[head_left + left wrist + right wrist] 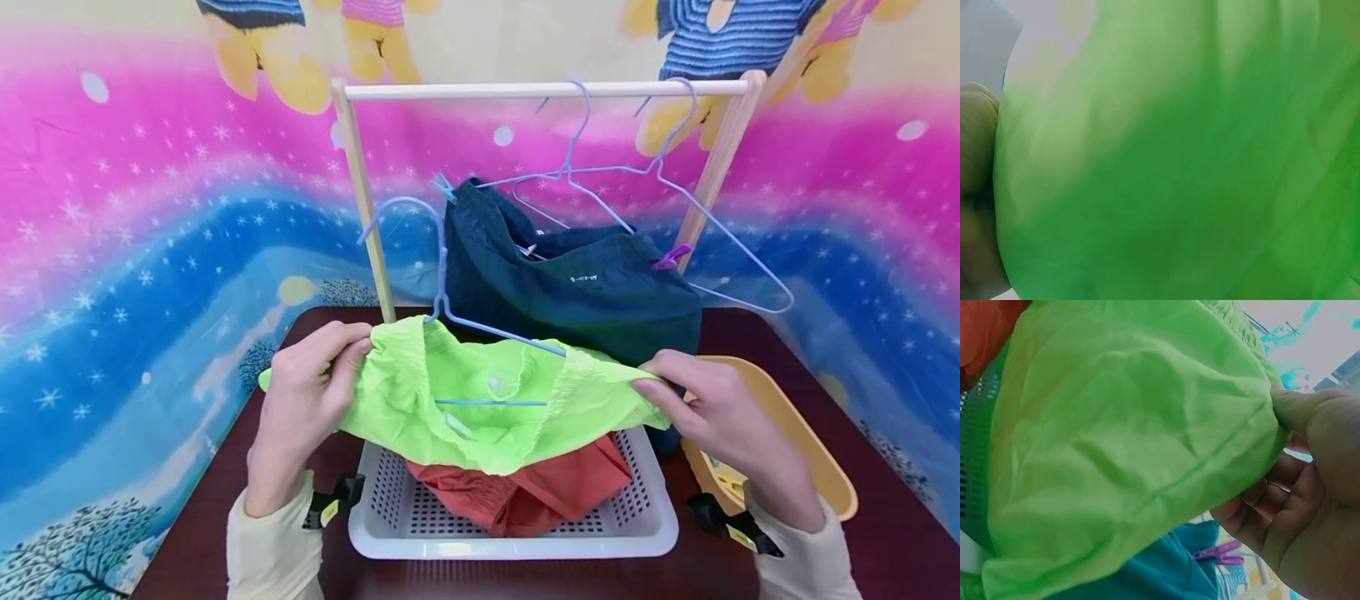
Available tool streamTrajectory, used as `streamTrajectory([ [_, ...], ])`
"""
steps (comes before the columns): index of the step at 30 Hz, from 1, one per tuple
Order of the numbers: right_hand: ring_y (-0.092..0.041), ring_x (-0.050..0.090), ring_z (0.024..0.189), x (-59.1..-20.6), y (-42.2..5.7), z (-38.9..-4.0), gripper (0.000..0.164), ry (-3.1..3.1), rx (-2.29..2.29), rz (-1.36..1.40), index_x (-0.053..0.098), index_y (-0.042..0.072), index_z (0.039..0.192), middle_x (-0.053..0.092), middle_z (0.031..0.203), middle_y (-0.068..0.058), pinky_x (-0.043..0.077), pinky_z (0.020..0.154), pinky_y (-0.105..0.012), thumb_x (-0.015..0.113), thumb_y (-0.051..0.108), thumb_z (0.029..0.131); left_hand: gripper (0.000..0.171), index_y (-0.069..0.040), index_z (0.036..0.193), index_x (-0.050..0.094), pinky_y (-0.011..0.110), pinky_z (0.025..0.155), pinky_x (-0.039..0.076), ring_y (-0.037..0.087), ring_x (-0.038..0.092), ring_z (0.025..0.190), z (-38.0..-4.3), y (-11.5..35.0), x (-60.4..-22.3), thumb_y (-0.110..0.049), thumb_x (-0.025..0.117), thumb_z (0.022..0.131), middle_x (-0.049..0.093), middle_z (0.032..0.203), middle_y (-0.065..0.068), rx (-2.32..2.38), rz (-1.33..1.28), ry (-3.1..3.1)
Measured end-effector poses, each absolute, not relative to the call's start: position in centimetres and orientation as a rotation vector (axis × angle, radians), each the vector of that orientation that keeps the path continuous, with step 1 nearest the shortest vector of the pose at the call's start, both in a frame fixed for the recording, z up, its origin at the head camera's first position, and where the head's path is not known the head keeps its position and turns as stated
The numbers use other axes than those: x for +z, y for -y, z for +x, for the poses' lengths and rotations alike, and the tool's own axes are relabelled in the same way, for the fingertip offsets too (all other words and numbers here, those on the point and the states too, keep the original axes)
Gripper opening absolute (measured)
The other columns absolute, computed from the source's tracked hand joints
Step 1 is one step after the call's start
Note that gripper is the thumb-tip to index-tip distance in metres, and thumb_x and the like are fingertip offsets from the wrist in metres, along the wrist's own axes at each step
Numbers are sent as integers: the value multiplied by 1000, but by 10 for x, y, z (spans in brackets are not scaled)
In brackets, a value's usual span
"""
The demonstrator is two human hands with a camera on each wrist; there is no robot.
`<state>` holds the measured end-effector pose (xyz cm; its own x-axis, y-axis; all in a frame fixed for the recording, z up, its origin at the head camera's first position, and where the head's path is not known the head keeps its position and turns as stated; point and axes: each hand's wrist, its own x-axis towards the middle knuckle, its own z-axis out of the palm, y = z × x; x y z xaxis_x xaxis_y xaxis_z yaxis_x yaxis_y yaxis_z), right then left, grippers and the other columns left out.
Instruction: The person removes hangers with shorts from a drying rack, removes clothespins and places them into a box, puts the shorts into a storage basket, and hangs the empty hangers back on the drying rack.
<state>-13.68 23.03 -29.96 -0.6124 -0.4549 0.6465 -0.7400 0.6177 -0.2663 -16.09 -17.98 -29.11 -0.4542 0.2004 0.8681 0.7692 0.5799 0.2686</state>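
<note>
Bright green shorts [480, 442] with a gathered elastic waistband are stretched sideways above a basket. My left hand [303, 400] pinches one end of the waistband; my right hand [712, 408] pinches the other between thumb and fingers. A blue-purple wire hanger [442, 267] stands inside the waist opening, its hook above the cloth and its lower bar showing within. In the left wrist view the green cloth [1166, 150] fills most of the picture. The right wrist view shows my thumb and fingers [1291, 506] at the waistband's edge.
A white perforated basket [513, 547] holds a red garment [517, 496]. Behind it, dark teal shorts [570, 292] hang from a wooden rack [465, 92], held by a purple clip [672, 257] and a blue clip [444, 187]. Another hanger [738, 242] hangs there. A yellow tray [821, 458] stands right.
</note>
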Motion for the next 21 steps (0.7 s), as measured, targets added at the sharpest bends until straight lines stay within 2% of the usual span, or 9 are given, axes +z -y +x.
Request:
streamTrajectory([
  [6,4,50,69,-294,-239,-134,27,2332,653,899,69,23,98,57,81,20,46,60,-10,73,0,83,19,-3,93,72,15,68,42,10,55,71,-163,181,-290,12,69,82,69,83,6,-874,-745,1937],
  [13,3,49,69,-293,-246,-136,24,2306,678,897,68,19,97,56,80,17,43,58,-10,68,-3,87,20,-3,95,73,14,70,44,9,58,72,-166,184,-290,11,69,82,71,84,7,-858,-729,1918],
  [17,5,49,68,-289,-253,-135,22,2333,648,785,69,15,98,58,79,14,44,59,-8,66,-4,89,15,-1,94,73,11,73,42,2,56,73,-167,190,-290,9,68,85,71,83,11,-893,-676,1894],
  [21,7,50,69,-288,-262,-134,21,2361,609,687,70,13,100,63,81,10,46,64,-5,66,-4,88,10,2,93,73,10,68,38,-4,50,71,-166,198,-293,7,66,87,67,78,13,-964,-584,1858],
])
